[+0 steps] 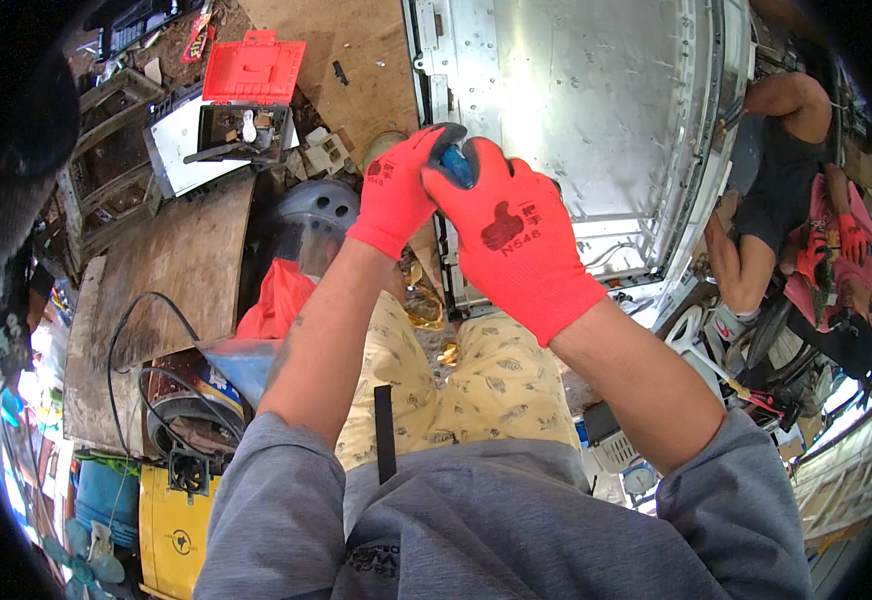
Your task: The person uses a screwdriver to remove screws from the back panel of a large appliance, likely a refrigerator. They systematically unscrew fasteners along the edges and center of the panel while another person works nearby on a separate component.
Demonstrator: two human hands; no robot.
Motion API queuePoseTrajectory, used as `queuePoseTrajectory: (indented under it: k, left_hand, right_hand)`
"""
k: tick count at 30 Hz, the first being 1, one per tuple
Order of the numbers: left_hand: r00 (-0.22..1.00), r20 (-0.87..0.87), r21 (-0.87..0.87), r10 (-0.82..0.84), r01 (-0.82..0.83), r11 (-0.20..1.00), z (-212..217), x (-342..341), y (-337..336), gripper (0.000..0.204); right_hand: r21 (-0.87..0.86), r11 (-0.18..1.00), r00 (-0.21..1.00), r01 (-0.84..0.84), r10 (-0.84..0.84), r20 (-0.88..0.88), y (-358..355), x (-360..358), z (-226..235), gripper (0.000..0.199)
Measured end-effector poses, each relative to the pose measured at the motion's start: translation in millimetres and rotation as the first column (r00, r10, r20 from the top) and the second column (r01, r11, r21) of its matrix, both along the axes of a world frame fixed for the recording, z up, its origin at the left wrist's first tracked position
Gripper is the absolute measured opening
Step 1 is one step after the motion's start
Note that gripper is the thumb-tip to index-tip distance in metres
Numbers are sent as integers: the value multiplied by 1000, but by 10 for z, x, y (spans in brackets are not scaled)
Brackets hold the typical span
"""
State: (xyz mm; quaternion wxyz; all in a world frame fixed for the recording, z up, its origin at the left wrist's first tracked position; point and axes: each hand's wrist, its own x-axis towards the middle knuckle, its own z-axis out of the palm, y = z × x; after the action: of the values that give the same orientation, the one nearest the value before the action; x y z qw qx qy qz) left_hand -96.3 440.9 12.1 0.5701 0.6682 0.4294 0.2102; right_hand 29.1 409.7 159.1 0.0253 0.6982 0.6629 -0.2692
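Both of my hands wear red knit gloves with black fingertips and meet in front of me, over the near left edge of a large silver metal panel [586, 110]. Between them shows a small, rounded blue object [458, 168], mostly covered by the gloves; its exact kind is hidden. My right hand [516, 230] is closed over it from the right. My left hand [398, 195] is closed against its left side, the fingertips curled at its upper end. The panel has a riveted frame strip along its left side.
To the left are an open red plastic case [256, 68], a black tray [244, 132] of small parts, a wooden board [171, 290] and a grey helmet-like shell [316, 205]. A yellow box [171, 530] stands lower left. On the right, another person [781, 180] sits beside the panel.
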Motion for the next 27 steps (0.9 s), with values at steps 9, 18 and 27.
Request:
queuePoseTrajectory:
  k: [9, 18, 27]
  left_hand:
    - [997, -50, 196, 60, -49, 979, -78, 60, -48, 34]
    - [982, -167, 157, 91, -65, 985, -211, 1, -69, 37]
    - [906, -423, 9, -32, 40, 999, -165, -17, -51, 31]
  right_hand:
    - [52, 995, 996, -84, 84, 12, -39, 38, -105, 35]
    - [-107, 993, 999, 48, -47, 14, 6, -7, -21, 34]
    - [-174, 976, 989, 132, -141, -45, -47, 43, -44, 43]
